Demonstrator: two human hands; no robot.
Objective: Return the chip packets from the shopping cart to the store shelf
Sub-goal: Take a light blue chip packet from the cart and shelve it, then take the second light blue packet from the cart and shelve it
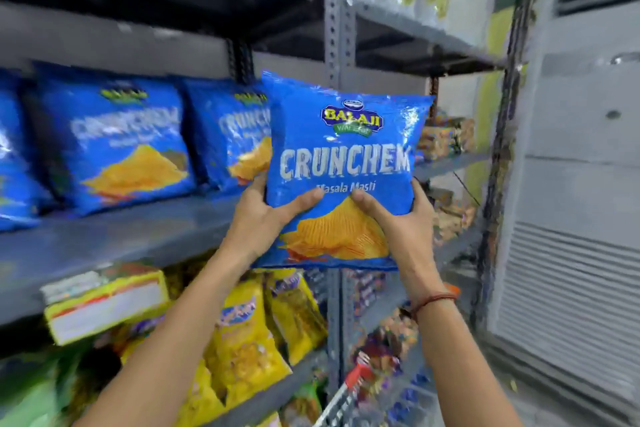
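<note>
While both hands grip it from below, a blue chip packet [341, 170] stands upright in the air in front of the grey shelf [114, 236], its lower edge about level with the shelf's front lip. From the head camera, the left hand [266, 215] clasps the packet's lower left side, thumb pressed across the printed front and the other fingers hidden behind; the right hand [403, 218] mirrors it on the lower right, thumb on the front, fingers wrapped around the edge. On the shelf board, two more blue packets [114, 142] lean upright to the left, the nearer one partly covered by the held packet. Bare board lies in front of them, and open room shows behind the held packet beside the perforated upright post [334, 28]. Below, yellow packets [249, 333] crowd the lower shelf, and the red-handled shopping cart [349, 392] sits at the bottom edge between the forearms.
</note>
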